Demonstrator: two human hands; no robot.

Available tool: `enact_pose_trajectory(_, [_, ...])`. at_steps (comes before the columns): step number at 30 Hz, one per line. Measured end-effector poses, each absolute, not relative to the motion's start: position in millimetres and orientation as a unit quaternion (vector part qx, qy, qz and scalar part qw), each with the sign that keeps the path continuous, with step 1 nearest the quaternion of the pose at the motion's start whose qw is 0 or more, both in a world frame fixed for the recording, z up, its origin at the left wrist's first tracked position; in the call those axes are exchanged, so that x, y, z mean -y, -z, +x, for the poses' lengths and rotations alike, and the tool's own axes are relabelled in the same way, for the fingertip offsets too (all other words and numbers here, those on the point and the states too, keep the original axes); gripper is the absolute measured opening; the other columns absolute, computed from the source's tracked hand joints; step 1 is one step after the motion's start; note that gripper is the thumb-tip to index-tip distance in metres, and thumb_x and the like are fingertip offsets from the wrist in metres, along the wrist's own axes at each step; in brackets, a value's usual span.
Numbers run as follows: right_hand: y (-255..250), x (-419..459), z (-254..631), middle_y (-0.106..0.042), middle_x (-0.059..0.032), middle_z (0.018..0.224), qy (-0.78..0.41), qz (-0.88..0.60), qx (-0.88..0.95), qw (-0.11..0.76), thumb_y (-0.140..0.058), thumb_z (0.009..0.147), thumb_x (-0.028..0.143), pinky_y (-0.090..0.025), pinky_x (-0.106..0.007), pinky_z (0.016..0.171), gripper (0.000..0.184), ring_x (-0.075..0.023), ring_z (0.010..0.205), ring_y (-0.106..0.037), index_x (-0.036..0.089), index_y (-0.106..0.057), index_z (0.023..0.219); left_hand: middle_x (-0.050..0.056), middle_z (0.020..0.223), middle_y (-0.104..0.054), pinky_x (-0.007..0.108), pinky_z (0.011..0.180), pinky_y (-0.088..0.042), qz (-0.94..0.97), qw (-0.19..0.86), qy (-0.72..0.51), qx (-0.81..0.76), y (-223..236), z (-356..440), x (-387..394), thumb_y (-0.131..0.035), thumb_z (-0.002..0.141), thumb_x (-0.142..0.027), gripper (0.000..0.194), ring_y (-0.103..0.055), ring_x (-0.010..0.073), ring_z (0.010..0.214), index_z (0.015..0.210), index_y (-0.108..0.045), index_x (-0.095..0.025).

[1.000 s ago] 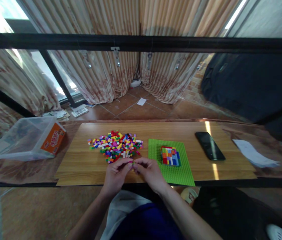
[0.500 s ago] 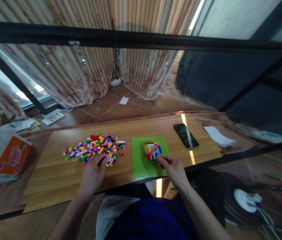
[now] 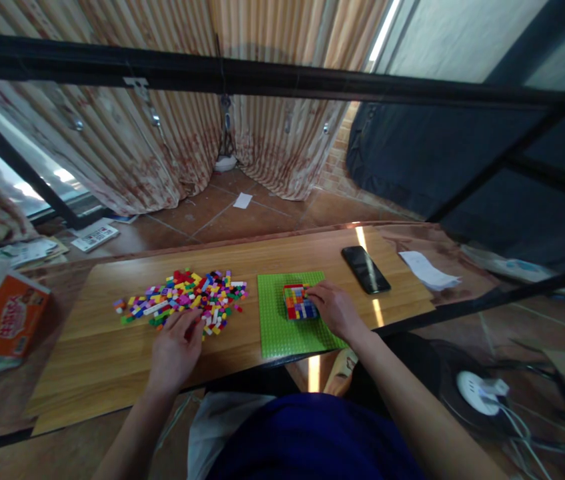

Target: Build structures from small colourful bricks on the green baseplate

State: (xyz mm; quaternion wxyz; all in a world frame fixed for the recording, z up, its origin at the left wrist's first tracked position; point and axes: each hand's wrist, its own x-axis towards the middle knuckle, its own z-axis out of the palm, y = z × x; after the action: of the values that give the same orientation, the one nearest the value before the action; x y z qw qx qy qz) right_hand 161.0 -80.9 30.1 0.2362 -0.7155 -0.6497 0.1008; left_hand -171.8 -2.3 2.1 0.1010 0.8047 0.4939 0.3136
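Your tabletop (image 3: 112, 360) offers bare wood along its far edge, a wide stretch at its near left corner, and a narrower strip between the pile of loose toy bricks (image 3: 182, 297) and the green studded baseplate (image 3: 275, 340). That baseplate reaches about to the tabletop's near edge, so there is little wood on your side of it; to its right, more wood runs toward the black smartphone (image 3: 365, 269), which lies aslant near the right edge. The brick-built block (image 3: 296, 303) sits around the middle of the baseplate, nearer its far edge than its near one. It looks compact and roughly rectangular, a patchwork with red along its far side, orange at its left, red at its near left corner and blue toward its near right; your fingers hide part of its right side. Your right hand (image 3: 335, 308) reaches in over the baseplate's right edge, fingertips together at that side of the block; whether they grip a brick you cannot tell from this view. Your left hand (image 3: 177, 343) has its fingers bent at the near side of the pile, and whether a brick is pinched there cannot be told either.
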Motion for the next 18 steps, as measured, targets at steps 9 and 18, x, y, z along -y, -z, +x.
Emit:
enact_pose_trajectory(9, [-24.2,75.0,165.6,-0.068,-0.0068,0.092,-0.102,-0.681,0.695,0.207,-0.05,0.093,0.02,-0.047,-0.03,0.078,0.025,-0.0177,0.084,-0.061,0.022,-0.074,0.088,0.009,0.101,-0.069,0.035,0.085,-0.053,0.801,0.092,-0.328,-0.492,-3.8,-182.1,5.8,-0.048,0.09,-0.034,0.028,-0.065,0.0224,0.094,0.104,-0.066,-0.018])
enact_pose_trajectory(18, [-37.3,75.1,166.5,-0.07,-0.0056,0.095,-0.15,-0.683,0.679,0.224,-0.055,0.089,0.019,-0.046,-0.029,0.081,0.021,-0.0177,0.087,-0.064,0.023,-0.075,0.093,0.008,0.1,-0.069,0.033,0.083,-0.053,0.797,0.075,-0.351,-0.486,-10.3,-179.8,8.5,-0.049,0.09,-0.034,0.027,-0.065,0.0215,0.093,0.103,-0.066,-0.018])
